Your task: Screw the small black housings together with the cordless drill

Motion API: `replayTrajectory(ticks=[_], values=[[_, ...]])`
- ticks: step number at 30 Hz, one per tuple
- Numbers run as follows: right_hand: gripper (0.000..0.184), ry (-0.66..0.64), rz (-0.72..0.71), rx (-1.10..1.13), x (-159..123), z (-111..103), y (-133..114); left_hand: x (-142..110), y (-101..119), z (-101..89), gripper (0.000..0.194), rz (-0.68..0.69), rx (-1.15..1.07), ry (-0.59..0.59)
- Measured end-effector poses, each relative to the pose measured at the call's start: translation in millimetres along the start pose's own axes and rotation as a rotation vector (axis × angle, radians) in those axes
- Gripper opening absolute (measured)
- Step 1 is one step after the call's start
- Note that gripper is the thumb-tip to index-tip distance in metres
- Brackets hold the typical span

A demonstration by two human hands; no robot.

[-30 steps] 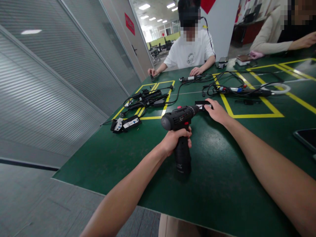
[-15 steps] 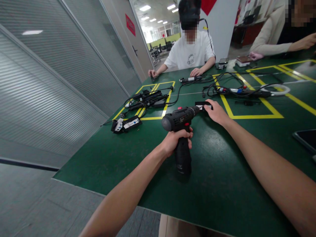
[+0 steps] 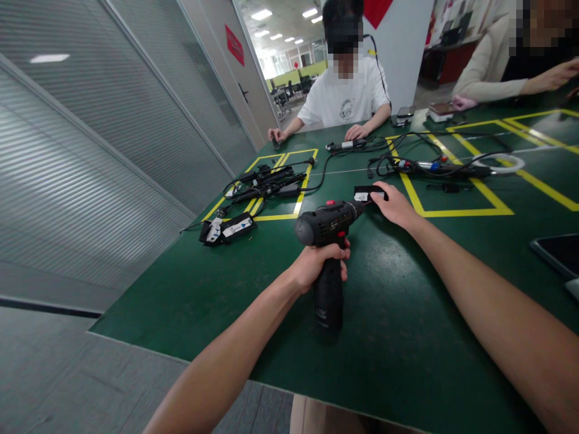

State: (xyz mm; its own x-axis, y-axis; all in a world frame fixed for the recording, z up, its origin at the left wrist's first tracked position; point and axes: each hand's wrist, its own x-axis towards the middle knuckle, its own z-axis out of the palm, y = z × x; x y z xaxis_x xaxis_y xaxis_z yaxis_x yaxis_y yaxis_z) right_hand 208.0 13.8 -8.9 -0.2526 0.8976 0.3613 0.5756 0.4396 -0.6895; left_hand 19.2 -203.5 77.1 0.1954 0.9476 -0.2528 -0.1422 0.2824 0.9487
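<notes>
My left hand (image 3: 316, 265) is wrapped around the grip of a black cordless drill (image 3: 328, 223) with red buttons. The drill points away to the right, its battery base low over the green table (image 3: 190, 301). At its front end lies a small black box-like part (image 3: 362, 194) with a white label strip. My right hand (image 3: 392, 204) has its fingers closed on the right end of that part. The drill's tip reaches close to the part and my right fingertips; whether it touches cannot be made out.
Left of the drill lie black pieces with white inserts (image 3: 228, 228) and a heap of black cabled tools (image 3: 266, 182). Further right are another cabled tool (image 3: 434, 167) and a phone-like dark device (image 3: 558, 253). A person in a white shirt (image 3: 346, 93) sits opposite; another person's sleeve (image 3: 486, 72) is at right.
The drill's base has swung slightly left and its tip has shifted a little, showing more of the white label. My right hand stays on the black part. The camera view has shifted slightly.
</notes>
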Motion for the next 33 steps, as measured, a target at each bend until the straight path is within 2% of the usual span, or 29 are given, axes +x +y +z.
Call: replayTrajectory(ticks=[33], values=[[0.049,0.001,-0.006,-0.007,-1.2,-1.9,-3.9,4.2,-3.0,-4.6,0.024,0.005,-0.017,0.021]])
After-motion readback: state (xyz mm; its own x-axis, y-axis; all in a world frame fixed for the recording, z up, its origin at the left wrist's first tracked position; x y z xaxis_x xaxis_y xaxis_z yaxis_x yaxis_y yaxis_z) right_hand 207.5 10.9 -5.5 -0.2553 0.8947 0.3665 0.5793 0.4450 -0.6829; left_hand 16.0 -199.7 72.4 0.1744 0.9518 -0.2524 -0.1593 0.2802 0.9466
